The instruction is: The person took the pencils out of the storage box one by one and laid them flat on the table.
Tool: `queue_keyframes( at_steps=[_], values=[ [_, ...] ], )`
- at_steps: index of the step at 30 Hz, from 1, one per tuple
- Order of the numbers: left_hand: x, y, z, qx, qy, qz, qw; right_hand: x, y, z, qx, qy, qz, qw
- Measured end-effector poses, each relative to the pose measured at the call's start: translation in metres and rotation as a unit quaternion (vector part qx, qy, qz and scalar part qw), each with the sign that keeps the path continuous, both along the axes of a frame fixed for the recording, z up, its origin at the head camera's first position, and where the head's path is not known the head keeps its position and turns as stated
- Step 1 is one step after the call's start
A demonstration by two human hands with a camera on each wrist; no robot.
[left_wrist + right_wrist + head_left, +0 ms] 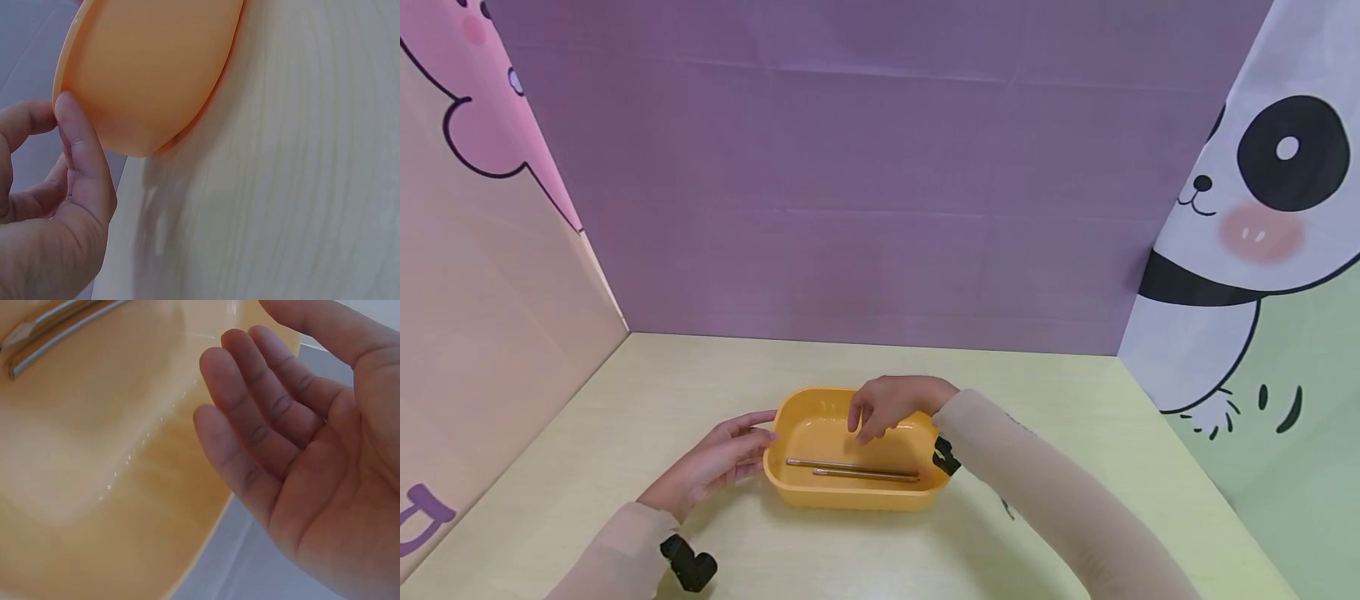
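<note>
A yellow plastic basin [850, 498] with rounded corners stands on the table, its long side across the head view. Two slim, shiny pencils [865, 475] lie almost parallel on its floor near the front wall; in the right wrist view a sharpened tip shows on one pencil [53, 317]. My left hand [722, 458] pinches the basin's left rim; the left wrist view has the thumb against the wall [156, 56] and a finger at the rim. Over the basin's back right part hovers my right hand [898, 404], holding nothing, fingers loosely bent and pointing down.
The pale wooden table [715, 375] runs back to a purple panel [880, 183]. Side panels with cartoon animals, a panda [1247, 208] among them, border it left and right. A small dark thing [1007, 508] shows beside the right sleeve.
</note>
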State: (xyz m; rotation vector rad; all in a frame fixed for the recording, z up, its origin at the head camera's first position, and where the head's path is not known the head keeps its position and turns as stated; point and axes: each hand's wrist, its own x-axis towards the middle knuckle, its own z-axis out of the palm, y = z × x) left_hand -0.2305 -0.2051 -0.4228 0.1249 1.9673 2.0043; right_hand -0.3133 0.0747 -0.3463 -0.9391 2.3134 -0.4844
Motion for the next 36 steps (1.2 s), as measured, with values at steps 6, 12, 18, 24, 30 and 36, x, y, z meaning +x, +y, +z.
queue_keyframes(
  at_steps=[6,12,18,24,30,36],
  values=[
    [0.0,0.001,0.0,-0.002,-0.002,0.006,1.0,0.002,-0.006,-0.007,0.005,-0.002,0.001,1.0],
    [0.002,0.002,0.002,-0.001,-0.002,0.006,1.0,0.002,-0.011,-0.013,0.012,-0.003,0.008,1.0],
    [0.002,0.003,0.002,0.002,-0.001,0.002,1.0,0.002,-0.017,-0.02,0.013,-0.009,0.026,1.0],
    [0.001,0.003,0.001,0.002,0.002,-0.005,1.0,0.004,-0.023,-0.026,0.028,0.004,0.043,0.999],
    [0.001,0.004,0.002,0.001,0.001,0.001,1.0,0.005,-0.027,-0.031,0.042,0.004,0.027,0.999],
    [0.001,0.004,0.002,0.001,0.001,0.004,1.0,0.006,-0.028,-0.035,0.038,0.005,0.017,0.999]
  ],
)
